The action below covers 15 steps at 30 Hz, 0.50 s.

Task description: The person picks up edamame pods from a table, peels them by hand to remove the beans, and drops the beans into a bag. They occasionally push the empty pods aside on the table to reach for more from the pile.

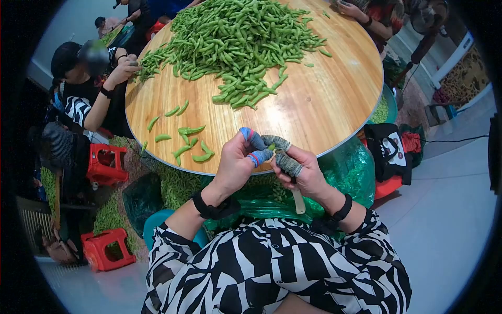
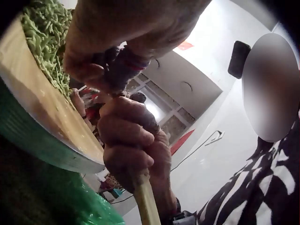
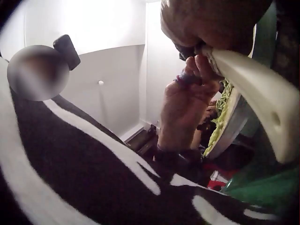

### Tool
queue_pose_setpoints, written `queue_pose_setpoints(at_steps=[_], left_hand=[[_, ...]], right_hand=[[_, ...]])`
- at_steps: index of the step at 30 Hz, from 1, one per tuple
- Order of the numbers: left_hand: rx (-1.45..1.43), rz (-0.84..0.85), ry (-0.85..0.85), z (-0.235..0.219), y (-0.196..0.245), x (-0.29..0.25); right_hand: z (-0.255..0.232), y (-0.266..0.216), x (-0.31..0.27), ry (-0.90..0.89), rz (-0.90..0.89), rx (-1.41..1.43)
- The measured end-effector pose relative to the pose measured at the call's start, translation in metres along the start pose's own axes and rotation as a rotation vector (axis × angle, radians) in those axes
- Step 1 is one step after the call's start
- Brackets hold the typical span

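Both hands meet over the near edge of the round wooden table (image 1: 329, 104), with wrapped thumbs and fingertips. My left hand (image 1: 234, 162) pinches a green soybean pod (image 1: 271, 147), mostly hidden by the fingers. Against it lie the fingertips of my right hand (image 1: 309, 178), whose lower fingers curl round a cream handle (image 1: 298, 202). In the right wrist view this handle (image 3: 255, 89) is curved, with a small hole near its end; the tool's working end is hidden. Several loose pods (image 1: 163, 137) lie on the table left of the hands, and a big heap of pods (image 1: 240, 44) covers its far part.
A person (image 1: 94, 83) sits at the table's left, hands at the heap; another person's arm (image 1: 361, 15) reaches in at far right. Green plastic (image 1: 345, 178) hangs below the near edge. Red stools (image 1: 107, 248) stand at left, a black bag (image 1: 387, 149) at right.
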<state>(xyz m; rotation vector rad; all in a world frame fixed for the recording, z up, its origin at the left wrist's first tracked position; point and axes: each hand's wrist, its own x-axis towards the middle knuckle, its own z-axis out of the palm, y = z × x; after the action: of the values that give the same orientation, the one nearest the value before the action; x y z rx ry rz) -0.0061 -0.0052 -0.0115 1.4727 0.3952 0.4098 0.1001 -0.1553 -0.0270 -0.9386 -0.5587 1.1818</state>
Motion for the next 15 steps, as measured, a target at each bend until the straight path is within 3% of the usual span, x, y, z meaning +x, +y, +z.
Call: queue_pose_setpoints(at_steps=[4, 7, 10, 15], left_hand=[[-0.102, -0.001, -0.036, -0.002, -0.005, 0.003], [-0.399, -0.151, -0.135, 0.000, 0.004, 0.003], [-0.339, -0.127, -0.075, 0.008, 0.009, 0.004], [-0.244, -0.053, -0.101, 0.011, -0.005, 0.010]], right_hand=[[0.000, -0.002, 0.000, 0.054, -0.024, -0.116], [-0.007, -0.002, 0.000, 0.021, -0.059, -0.129], [-0.001, -0.006, -0.006, 0.068, -0.123, -0.241], [-0.007, -0.008, -0.009, 0.108, -0.104, -0.143]])
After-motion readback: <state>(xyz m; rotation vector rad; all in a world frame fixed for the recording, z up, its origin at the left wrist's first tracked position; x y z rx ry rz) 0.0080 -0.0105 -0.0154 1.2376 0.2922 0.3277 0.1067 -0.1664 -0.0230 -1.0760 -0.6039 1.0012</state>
